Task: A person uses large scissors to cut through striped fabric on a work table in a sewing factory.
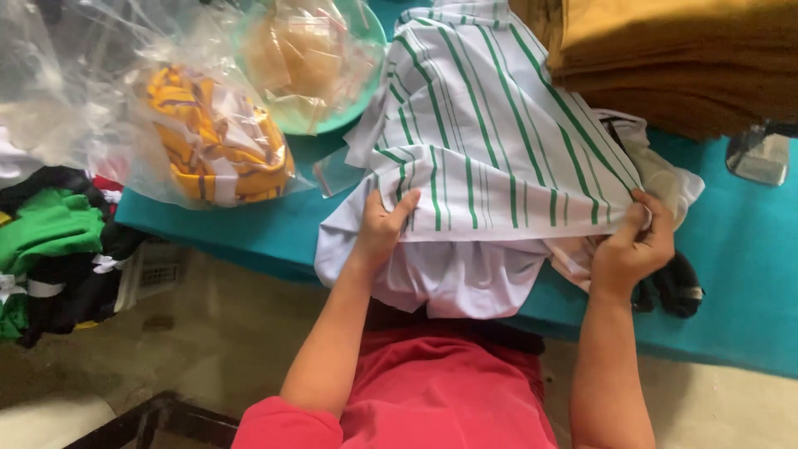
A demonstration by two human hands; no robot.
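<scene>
- While both hands hold the near fold of the striped shirt (490, 141), the plain white part hangs off the tabletop (748, 274) edge toward the person's lap; if either grip lets go, I judge that the hanging weight could pull the fold off the edge.
- The left hand (381, 229) lies with its fingers spread over the cloth and its thumb underneath, a loose pinch rather than a closed fist; that side looks likeliest to slip and leave the fold crooked.
- The right hand (636, 245) is closed tight on the shirt's corner, bunching it, so creases could set there.
- Just past the right hand, a dark garment (677, 287) lies part under the shirt at the edge; it could be dragged along or knocked to the floor.
- To the left, the bagged yellow shirt (216, 141) sits near the tabletop edge in slippery plastic, and a tug on the striped shirt could nudge it over.
- Farther back, the green bowl (357, 112) touches the shirt's far end and could shift with it.
- The brown stack (682, 58) sits beside the shirt; a pull might disturb its lower layers.
</scene>
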